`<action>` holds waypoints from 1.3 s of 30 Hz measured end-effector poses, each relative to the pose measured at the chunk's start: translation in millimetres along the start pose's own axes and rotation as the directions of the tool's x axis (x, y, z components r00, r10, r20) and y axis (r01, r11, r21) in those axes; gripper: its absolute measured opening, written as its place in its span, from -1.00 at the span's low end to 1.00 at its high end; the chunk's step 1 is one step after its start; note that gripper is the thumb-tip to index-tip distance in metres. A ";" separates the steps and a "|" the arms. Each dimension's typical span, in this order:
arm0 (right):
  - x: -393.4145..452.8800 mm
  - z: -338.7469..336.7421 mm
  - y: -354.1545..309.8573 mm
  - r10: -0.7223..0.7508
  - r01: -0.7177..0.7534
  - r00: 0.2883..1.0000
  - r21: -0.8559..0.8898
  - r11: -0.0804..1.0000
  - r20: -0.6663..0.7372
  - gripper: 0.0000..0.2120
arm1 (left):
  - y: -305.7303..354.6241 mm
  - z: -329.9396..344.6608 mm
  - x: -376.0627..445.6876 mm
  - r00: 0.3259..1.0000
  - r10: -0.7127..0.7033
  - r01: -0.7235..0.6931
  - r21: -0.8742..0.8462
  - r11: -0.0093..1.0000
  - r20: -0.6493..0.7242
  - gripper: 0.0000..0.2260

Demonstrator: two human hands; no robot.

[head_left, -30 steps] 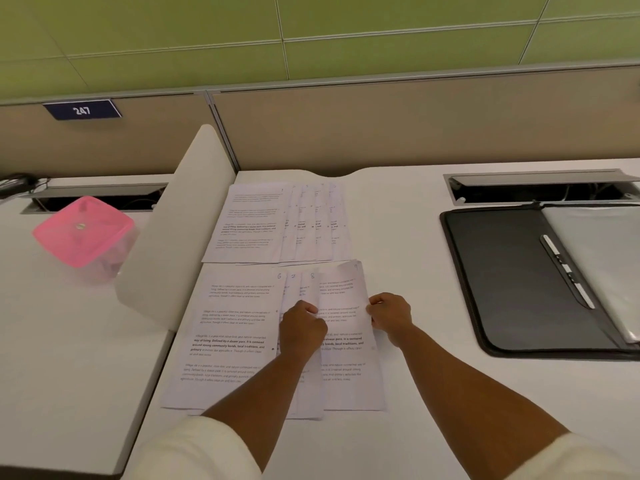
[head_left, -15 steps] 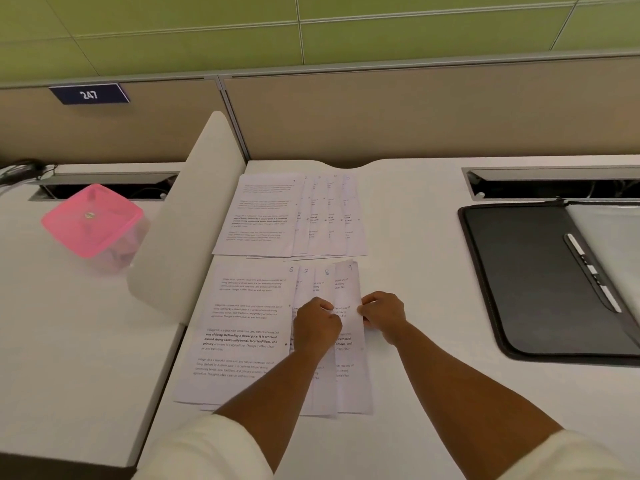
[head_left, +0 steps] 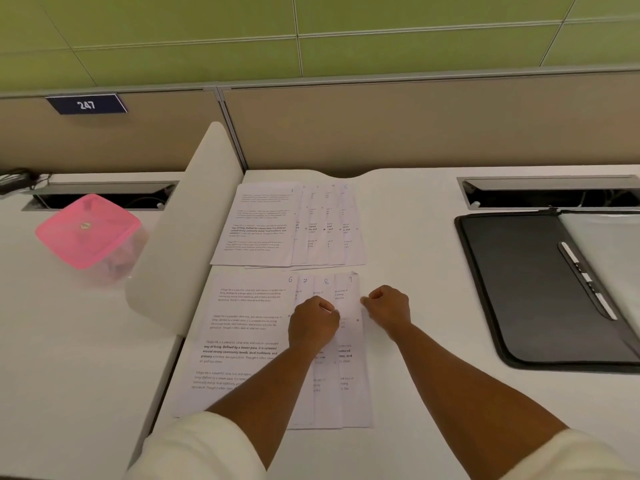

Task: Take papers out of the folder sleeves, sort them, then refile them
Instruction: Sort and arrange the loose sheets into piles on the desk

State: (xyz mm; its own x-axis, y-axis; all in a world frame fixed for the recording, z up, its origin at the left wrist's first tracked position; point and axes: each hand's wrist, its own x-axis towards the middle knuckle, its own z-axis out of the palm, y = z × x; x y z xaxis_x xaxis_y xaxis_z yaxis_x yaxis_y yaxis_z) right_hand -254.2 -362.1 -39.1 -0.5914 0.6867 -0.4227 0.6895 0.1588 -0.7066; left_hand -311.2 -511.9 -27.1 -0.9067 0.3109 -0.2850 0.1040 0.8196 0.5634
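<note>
Two fanned rows of printed papers lie on the white desk. The far row shows several sheets. The near row carries handwritten numbers 6 to 9. My left hand lies on the sheets marked 7 and 8, its fingers curled and pinching a paper edge. At the right edge of the sheet marked 9, my right hand pinches with curled fingers. The black folder lies open at the right, its clear sleeves turned to the right side.
A curved white divider stands just left of the papers. Beyond it sits a pink-lidded box. Cable slots run along the back of the desk under the beige partition.
The sheet marked 9 has slid left over its neighbours, so the near fan is narrower. My right hand moved left with it; my left hand stayed on the sheets.
</note>
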 end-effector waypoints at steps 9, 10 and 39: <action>10.8 8.1 -51.1 -0.137 0.135 0.991 0.154 0.979 0.003 -0.94 | 9.2 -35.0 37.0 0.994 -0.010 0.015 0.041 0.999 -0.112 -0.86; 12.0 10.3 -57.3 -0.151 0.148 0.988 0.155 0.977 0.009 -0.95 | 9.6 -38.9 41.7 0.992 -0.014 0.019 0.042 0.999 -0.124 -0.86; 96.1 113.4 -181.5 -0.118 0.138 0.970 -0.083 0.987 0.213 -0.72 | -99.3 -112.6 181.9 0.940 -0.199 0.202 -0.018 0.979 -0.276 -0.59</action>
State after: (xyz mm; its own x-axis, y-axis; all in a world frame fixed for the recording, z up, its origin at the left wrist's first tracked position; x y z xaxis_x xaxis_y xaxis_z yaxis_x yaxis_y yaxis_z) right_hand -483.6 -405.3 -15.8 -0.7439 0.4959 -0.4480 0.6337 0.3103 -0.7086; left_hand -532.5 -590.9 -47.6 -0.9862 -0.0035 -0.1655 -0.0882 0.8568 0.5080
